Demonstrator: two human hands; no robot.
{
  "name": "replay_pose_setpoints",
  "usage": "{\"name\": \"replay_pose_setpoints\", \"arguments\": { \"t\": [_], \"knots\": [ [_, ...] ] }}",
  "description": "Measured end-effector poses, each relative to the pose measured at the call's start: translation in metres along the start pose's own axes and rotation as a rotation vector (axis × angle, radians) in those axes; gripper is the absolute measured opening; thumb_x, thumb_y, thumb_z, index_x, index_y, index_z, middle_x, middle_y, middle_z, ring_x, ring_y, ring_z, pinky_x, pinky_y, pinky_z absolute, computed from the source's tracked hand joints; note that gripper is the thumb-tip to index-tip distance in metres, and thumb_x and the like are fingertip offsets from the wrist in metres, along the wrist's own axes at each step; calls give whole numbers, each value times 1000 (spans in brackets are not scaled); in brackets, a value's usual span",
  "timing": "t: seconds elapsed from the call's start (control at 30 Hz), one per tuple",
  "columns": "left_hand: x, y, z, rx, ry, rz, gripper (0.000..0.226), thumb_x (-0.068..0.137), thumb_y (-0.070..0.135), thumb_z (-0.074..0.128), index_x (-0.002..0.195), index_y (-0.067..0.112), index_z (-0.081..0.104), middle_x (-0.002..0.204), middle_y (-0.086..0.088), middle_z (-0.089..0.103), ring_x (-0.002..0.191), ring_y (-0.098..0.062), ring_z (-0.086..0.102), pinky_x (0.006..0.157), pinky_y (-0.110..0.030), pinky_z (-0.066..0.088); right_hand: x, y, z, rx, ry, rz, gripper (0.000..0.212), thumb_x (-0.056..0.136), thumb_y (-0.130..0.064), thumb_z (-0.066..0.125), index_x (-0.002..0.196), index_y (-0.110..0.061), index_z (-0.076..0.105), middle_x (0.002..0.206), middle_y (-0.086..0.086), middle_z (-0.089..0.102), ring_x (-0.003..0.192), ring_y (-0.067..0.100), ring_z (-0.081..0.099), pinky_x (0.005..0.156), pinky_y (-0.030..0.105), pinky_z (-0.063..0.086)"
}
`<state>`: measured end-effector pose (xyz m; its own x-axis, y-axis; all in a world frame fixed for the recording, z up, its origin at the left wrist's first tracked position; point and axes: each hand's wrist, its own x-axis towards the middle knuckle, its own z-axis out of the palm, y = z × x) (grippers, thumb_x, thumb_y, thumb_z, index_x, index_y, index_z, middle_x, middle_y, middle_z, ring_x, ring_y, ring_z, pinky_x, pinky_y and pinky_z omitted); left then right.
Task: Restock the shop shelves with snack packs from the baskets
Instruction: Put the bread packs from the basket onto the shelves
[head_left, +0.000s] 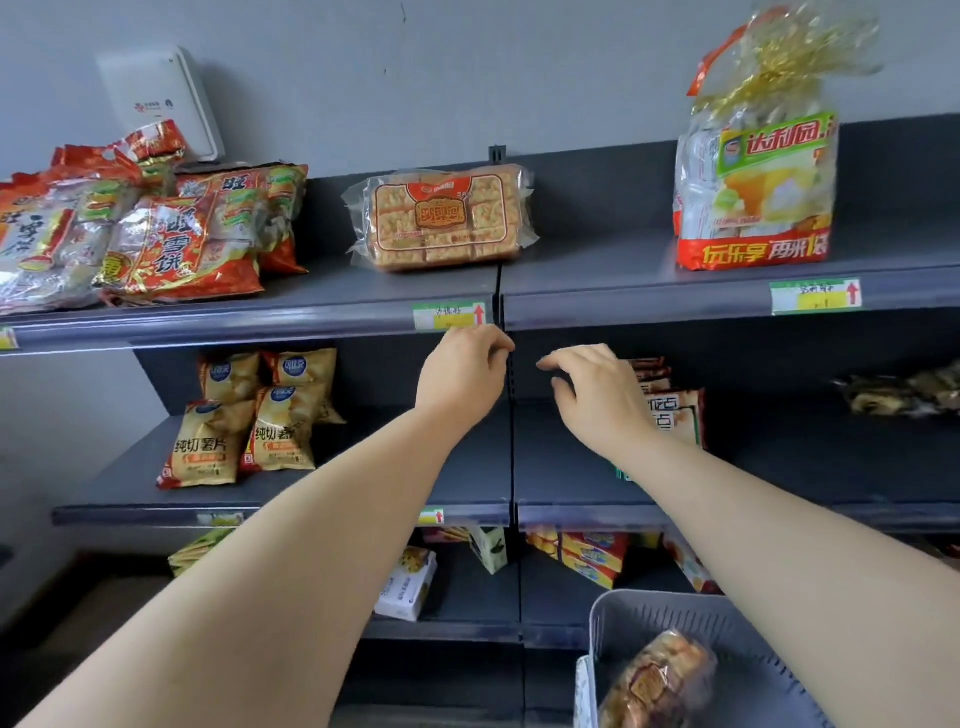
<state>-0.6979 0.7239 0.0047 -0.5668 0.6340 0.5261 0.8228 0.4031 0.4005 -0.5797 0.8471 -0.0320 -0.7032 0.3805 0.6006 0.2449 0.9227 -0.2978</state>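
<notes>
Dark grey shelves (363, 483) against grey wall (467, 78) | left hand (462, 374) curled below top shelf (260, 325) front edge, hold unclear | right hand (597, 400) spread, empty | basket (675, 618) cut off at bottom

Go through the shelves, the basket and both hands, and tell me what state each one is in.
Left hand: fingers curled, holding nothing.
Right hand: fingers spread, empty, before the brown packs.
Biscuit pack: sealed, propped up at a tilt.
Tall bag: upright, tied shut.
Rice cracker bags: piled lying down.
Chip bags: standing upright.
Basket: one wrapped pack inside.
</notes>
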Motion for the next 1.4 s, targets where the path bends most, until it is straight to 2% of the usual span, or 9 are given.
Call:
{"name": "replay_pose_setpoints", "arguments": {
  "t": [0.1, 0.23, 0.43, 0.57, 0.77, 1.07, 1.27, 1.4],
  "knots": [
    [-27, -4, 10, 34, -123, -25, 27, 99, 17, 47, 114, 22, 68, 114, 6, 68, 110, -17, 57, 84, -34, 51, -32, 5, 6, -48, -103, 39, 30, 94, -12, 52, 119, -22, 66, 123, -4, 64, 120, 21, 50, 97, 41, 43],
    [-56, -9, 24, 61, -297, -81, 24, 97, 18, 50, 112, 24, 68, 110, 4, 69, 98, -18, 62, 80, -33, 53, -74, 14, 13, -80, -190, 130, 30, 96, -14, 49, 121, -24, 64, 127, -7, 61, 122, 18, 47, 98, 36, 40],
    [-112, -17, 57, 64, -509, -108, 27, 95, 17, 50, 115, 23, 67, 119, 2, 66, 107, -22, 60, 84, -29, 49, -149, 15, 25, -131, -330, 290, 31, 95, -15, 49, 121, -24, 64, 128, -6, 61, 122, 19, 48, 98, 37, 41],
    [-155, -24, 86, -18, -658, -148, 26, 94, 18, 55, 117, 16, 67, 121, -4, 67, 112, -25, 60, 95, -36, 51, -205, 21, 28, -166, -416, 439, 30, 94, -15, 50, 118, -25, 65, 126, -4, 61, 120, 22, 49, 97, 35, 42],
    [-202, -20, 126, -40, -809, -189, 27, 91, 20, 60, 117, 16, 66, 121, -4, 66, 112, -25, 59, 94, -33, 50, -263, 42, 24, -217, -537, 637, 28, 95, -20, 49, 116, -29, 65, 124, -1, 61, 120, 23, 49, 95, 35, 43],
    [-207, 12, 191, -10, -887, -210, 24, 92, 22, 62, 114, 14, 68, 119, -7, 66, 111, -28, 59, 89, -32, 48, -289, 104, 37, -233, -685, 671, 32, 93, -21, 50, 121, -27, 63, 126, 3, 60, 120, 26, 52, 94, 35, 45],
    [-208, 34, 259, 163, -1074, -180, 28, 92, 26, 55, 118, 18, 62, 117, -8, 67, 107, -31, 63, 82, -33, 48, -301, 172, 52, -111, -775, 710, 29, 93, -20, 51, 117, -28, 65, 125, 0, 61, 118, 22, 54, 96, 34, 44],
    [-215, 40, 305, 265, -1155, -205, 30, 92, 18, 56, 121, 14, 54, 122, -11, 64, 112, -32, 62, 87, -36, 49, -310, 213, 63, -45, -831, 727, 29, 94, -18, 52, 118, -26, 64, 126, -2, 60, 120, 21, 53, 98, 35, 43]
  ]
}}
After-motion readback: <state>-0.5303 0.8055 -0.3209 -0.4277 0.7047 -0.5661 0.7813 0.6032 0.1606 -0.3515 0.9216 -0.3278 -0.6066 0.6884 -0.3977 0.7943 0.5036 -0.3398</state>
